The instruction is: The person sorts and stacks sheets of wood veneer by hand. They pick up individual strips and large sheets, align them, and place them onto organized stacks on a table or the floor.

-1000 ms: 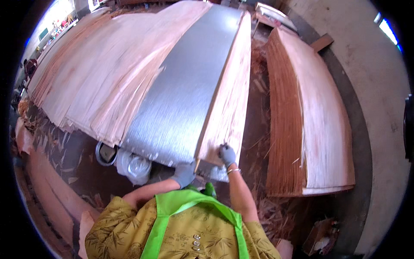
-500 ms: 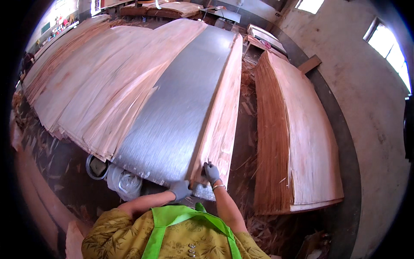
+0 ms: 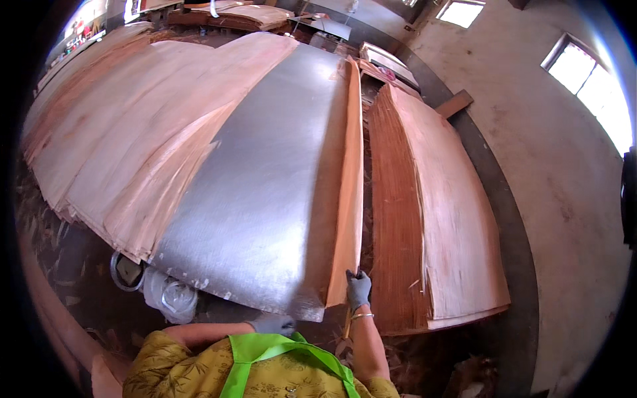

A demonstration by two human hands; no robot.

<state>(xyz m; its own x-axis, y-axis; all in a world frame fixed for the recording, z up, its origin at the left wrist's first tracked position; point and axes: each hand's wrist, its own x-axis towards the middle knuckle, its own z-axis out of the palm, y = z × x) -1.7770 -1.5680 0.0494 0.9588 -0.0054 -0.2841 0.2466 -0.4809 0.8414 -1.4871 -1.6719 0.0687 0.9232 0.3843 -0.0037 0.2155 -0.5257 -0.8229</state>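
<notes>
A narrow wood veneer sheet (image 3: 345, 219) stands tilted up along the right edge of a long grey metal-topped table (image 3: 252, 199), its orange-brown face turned toward the table. My right hand (image 3: 359, 289), in a grey glove, is closed on the near end of this sheet. My left hand (image 3: 273, 324), also gloved, is low at the table's front edge, apart from the sheet. Its fingers are blurred and partly hidden by my green apron strap. Overlapping pale veneer sheets (image 3: 139, 132) cover the table's left side.
A tall veneer stack (image 3: 458, 212) stands to the right, across a narrow gap. Below the table's front edge are a clear plastic bag (image 3: 171, 295) and a round bucket (image 3: 126, 270). Wood scraps litter the floor. A wall with windows (image 3: 587, 86) rises at the right.
My right hand has moved right and lifted the narrow veneer sheet from flat to tilted, baring more metal. My left hand has drawn back from the sheet toward me.
</notes>
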